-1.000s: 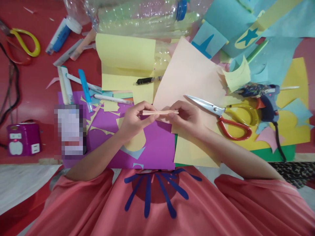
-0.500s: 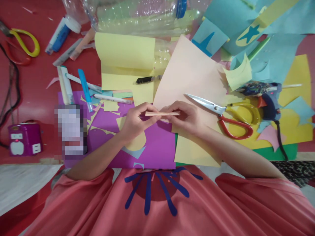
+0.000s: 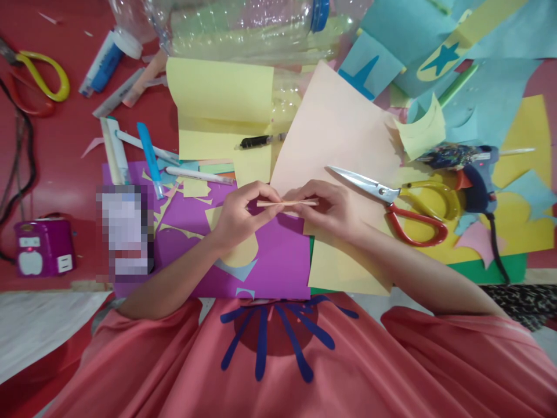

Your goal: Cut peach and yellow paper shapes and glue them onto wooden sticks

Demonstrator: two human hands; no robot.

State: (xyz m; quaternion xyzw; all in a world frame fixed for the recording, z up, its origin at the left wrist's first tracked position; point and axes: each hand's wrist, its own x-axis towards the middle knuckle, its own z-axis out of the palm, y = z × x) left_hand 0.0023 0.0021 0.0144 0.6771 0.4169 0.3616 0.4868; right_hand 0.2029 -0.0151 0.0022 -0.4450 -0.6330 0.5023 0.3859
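Note:
Both hands pinch a narrow peach paper strip point(image 3: 288, 202) held level above the sheets. My left hand point(image 3: 238, 216) grips its left end between thumb and fingers, over the purple sheet point(image 3: 278, 258). Its right end is pinched by my right hand point(image 3: 329, 209), at the near edge of a large peach sheet point(image 3: 335, 130). Red-and-yellow-handled scissors point(image 3: 402, 203) lie just right of my right hand, blades pointing left.
A blue glue gun point(image 3: 470, 174) lies at the right among blue and yellow paper scraps. Folded yellow paper point(image 3: 220, 104) with a black pen point(image 3: 261, 140), several markers point(image 3: 148, 152) and clear plastic bottles point(image 3: 243, 26) are behind. Other scissors point(image 3: 41, 81) and a purple box point(image 3: 41, 247) sit left.
The strip has turned more edge-on and looks thinner between my fingers. Both hands stay in nearly the same place.

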